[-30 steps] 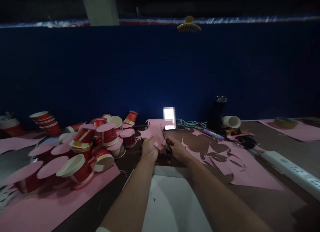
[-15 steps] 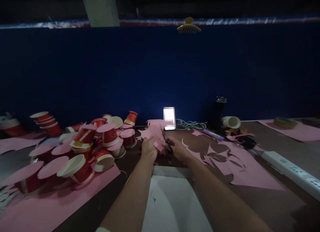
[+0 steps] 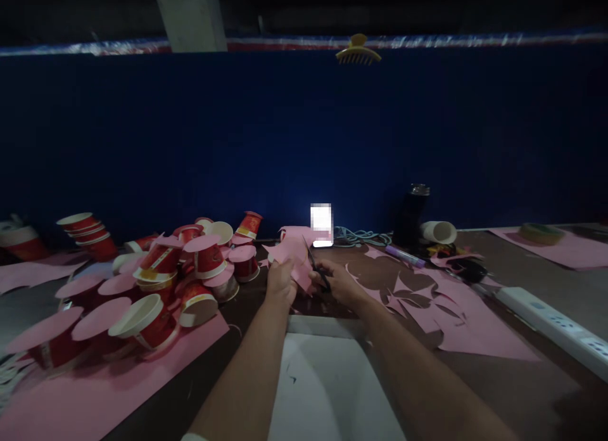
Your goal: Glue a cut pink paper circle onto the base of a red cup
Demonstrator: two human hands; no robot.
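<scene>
My left hand (image 3: 281, 284) grips a piece of pink paper (image 3: 297, 256) with an irregular cut outline. My right hand (image 3: 336, 281) is closed round the handles of dark scissors (image 3: 319, 268), whose blades point up and away at the right side of that paper. Part of a cup seems to be behind or under the paper, but I cannot make out how they touch. Red paper cups (image 3: 207, 257) are heaped to the left, several topped with pink paper discs (image 3: 102, 318).
Pink scraps (image 3: 403, 295) and a large pink sheet (image 3: 484, 327) lie at the right, beside a white power strip (image 3: 555, 327). A purple marker (image 3: 405, 256), a coiled cable (image 3: 363, 237), a dark bottle (image 3: 412, 213) and a lit screen (image 3: 322, 222) stand or lie toward the back.
The pink paper has turned slightly in my left hand, which has shifted a little to the left. My right hand with the scissors has stayed nearly in place.
</scene>
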